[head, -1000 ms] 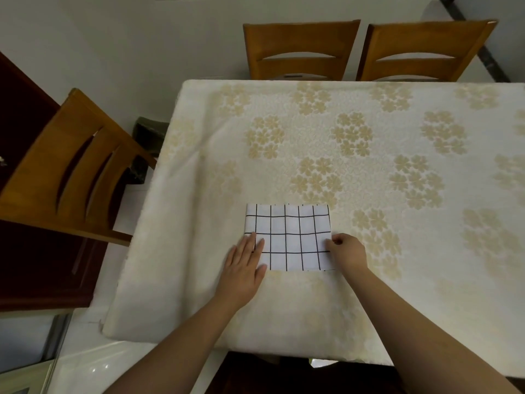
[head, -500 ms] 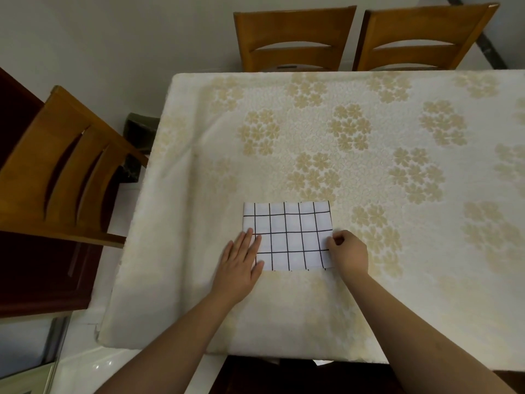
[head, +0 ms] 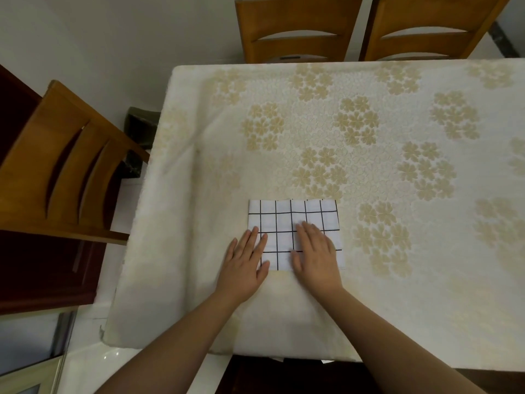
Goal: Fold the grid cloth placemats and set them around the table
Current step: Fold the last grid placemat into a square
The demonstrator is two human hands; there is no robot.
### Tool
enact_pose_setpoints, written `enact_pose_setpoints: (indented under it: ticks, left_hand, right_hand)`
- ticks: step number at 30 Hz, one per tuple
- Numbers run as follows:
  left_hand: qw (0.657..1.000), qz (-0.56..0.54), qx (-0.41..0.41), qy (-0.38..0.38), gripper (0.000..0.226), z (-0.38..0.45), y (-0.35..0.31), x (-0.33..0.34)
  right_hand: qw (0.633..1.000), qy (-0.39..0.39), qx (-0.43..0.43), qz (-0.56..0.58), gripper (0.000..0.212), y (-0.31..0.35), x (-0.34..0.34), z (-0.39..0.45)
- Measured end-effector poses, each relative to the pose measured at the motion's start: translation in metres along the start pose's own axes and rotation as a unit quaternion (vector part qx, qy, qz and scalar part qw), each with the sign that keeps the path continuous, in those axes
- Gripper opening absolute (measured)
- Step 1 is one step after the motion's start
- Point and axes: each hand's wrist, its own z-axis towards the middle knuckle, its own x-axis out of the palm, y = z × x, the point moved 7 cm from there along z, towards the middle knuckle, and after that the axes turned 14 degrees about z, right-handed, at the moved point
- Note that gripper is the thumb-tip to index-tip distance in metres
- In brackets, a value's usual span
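Two hands lie flat on one folded placemat (head: 292, 223) in the head view. The placemat is white with black grid lines. It sits on the surface (head: 369, 294) near the edge closest to the person, toward the left end. The surface has a cream cloth with gold flower shapes on it.

The left hand (head: 245, 263) is spread open, palm down. Its fingertips rest on the lower left corner of the placemat, and the rest of it lies on the cream cloth. It holds nothing.

The right hand (head: 316, 253) is open and flat too, with the fingers close side by side. It presses down on the right half of the placemat and covers part of it. It grips nothing.

Half a second ago the right hand was curled up at the right edge of the placemat, pinching it there. Now it has opened and slid over on top of the placemat. The left hand has stayed in about the same spot at the left corner. The placemat is in the same place and looks just as folded as before.

Two wooden chairs (head: 298, 29) stand at the far side of the surface. One more wooden chair (head: 65, 166) stands at the left end.
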Motion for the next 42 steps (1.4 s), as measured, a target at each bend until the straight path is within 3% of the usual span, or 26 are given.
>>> enact_pose_setpoints:
  ticks: [5,12,14,20,27,33,36,42]
  left_hand:
    - [1.0,-0.002,0.007,-0.001,0.063,0.0,-0.001,-0.003]
    - [0.991,-0.038,-0.012,-0.128,0.04,0.028,0.004,-0.04]
    - [0.99,-0.051,-0.029,-0.132,0.037,0.056,0.001,-0.056]
    - [0.995,-0.078,-0.021,0.051,0.039,0.146,-0.02,-0.075]
    - [0.97,-0.026,-0.047,0.236,0.039,0.176,-0.022,-0.079]
    - [0.956,-0.161,-0.024,0.245,0.033,0.165,-0.027,-0.083]
    - [0.95,-0.216,-0.031,0.224,0.028,0.152,-0.023,-0.095]
    - [0.936,-0.25,-0.033,0.243,0.029,0.129,-0.018,-0.097]
  right_hand:
    - [0.994,0.083,-0.005,-0.075,0.061,-0.013,0.029,-0.018]
    - [0.992,0.086,0.044,-0.082,0.061,-0.036,0.017,-0.035]
    - [0.994,0.082,0.042,-0.065,0.06,-0.035,0.011,-0.038]
    - [0.999,0.031,0.016,-0.03,0.053,-0.02,-0.006,-0.045]
    - [0.999,-0.035,0.035,0.015,0.045,-0.017,-0.024,-0.053]
    - [0.979,-0.071,0.157,0.108,0.043,-0.027,-0.035,-0.062]
    - [0.945,-0.046,0.254,0.203,0.021,-0.032,-0.036,-0.066]
    - [0.909,-0.017,0.33,0.253,0.036,-0.031,-0.027,-0.081]
